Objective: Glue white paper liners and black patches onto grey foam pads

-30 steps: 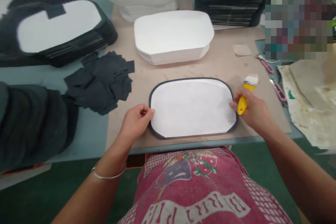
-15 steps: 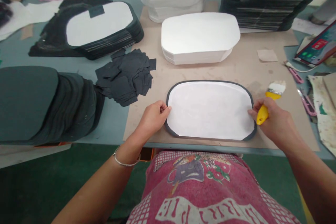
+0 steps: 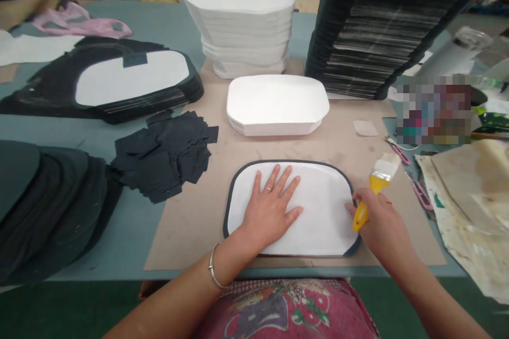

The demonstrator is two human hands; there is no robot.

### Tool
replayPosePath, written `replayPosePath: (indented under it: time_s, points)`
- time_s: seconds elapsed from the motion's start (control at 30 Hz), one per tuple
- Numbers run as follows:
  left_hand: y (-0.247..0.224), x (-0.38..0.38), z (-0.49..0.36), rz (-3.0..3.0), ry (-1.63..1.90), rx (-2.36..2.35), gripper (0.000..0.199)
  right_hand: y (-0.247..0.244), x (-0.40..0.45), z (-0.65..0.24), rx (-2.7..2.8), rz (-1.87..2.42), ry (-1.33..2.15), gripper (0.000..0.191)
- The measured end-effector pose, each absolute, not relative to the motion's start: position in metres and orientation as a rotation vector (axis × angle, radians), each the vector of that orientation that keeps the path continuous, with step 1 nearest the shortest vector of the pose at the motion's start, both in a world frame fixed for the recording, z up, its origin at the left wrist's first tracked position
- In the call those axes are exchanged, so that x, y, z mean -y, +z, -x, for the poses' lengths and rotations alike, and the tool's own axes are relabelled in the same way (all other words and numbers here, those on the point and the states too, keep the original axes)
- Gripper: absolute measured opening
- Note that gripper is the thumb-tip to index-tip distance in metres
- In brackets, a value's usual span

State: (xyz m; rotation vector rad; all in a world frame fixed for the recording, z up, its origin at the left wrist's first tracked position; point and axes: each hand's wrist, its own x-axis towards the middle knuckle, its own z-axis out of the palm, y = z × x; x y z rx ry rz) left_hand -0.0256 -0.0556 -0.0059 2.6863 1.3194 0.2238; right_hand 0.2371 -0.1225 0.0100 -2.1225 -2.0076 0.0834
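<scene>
My left hand (image 3: 268, 209) lies flat with fingers spread on a white oval sheet (image 3: 318, 206). Beneath that sheet is a slightly larger dark piece, showing as a dark border (image 3: 292, 161) around it. My right hand (image 3: 377, 217) is closed around the yellow handle of a paintbrush (image 3: 369, 193), whose pale bristles point up and away. Its thumb and fingertips also touch the right edge of the white sheet. Beyond the sheet stands a short stack of white oval sheets (image 3: 276, 100). To the left is a loose heap of small dark rectangular pieces (image 3: 167, 151).
Tall stacks of white sheets (image 3: 242, 16) and dark-edged pieces (image 3: 369, 26) stand at the back. Dark oval pieces (image 3: 51, 206) are piled at the left, below a white-topped dark stack (image 3: 133, 79). Pink-handled scissors (image 3: 421, 193) and a stained cloth (image 3: 465, 196) lie at the right.
My left hand has moved from pinching the sheet's left edge to lying flat on top of it. My right hand still holds the paintbrush at the right edge. The view has tilted upward.
</scene>
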Motion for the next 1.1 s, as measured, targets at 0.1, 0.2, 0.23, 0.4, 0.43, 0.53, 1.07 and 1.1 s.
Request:
replayPosePath:
  time_s: [0.1,0.2,0.23,0.4,0.43,0.53,1.07,1.1]
  points:
    - [-0.004,0.055,0.03,-2.674,0.204,-1.327,0.066,0.01,0.102,-0.209,2.132,1.849,0.043,0.009]
    - [-0.001,0.055,0.03,-2.654,0.2,-1.331,0.067,0.004,0.079,-0.181,2.276,1.602,0.142,0.005]
    - [-0.001,0.055,0.029,-2.649,0.199,-1.331,0.067,0.001,0.074,-0.175,2.3,1.575,0.161,0.005]
    - [-0.002,0.055,0.028,-2.641,0.216,-1.338,0.066,0.003,0.064,-0.175,2.292,1.547,0.226,0.011]
    - [-0.001,0.054,0.028,-2.641,0.225,-1.334,0.066,0.008,0.063,-0.179,2.275,1.548,0.245,0.016]
    - [0.004,0.053,0.032,-2.632,0.265,-1.3,0.062,0.035,0.057,-0.195,2.248,1.51,0.264,0.03]
    - [0.021,0.056,0.046,-2.485,0.38,-1.443,0.032,0.088,0.004,-0.193,2.257,1.317,0.742,0.012]
    - [0.021,0.057,0.046,-2.473,0.393,-1.441,0.032,0.09,0.006,-0.202,2.262,1.339,0.732,0.013]
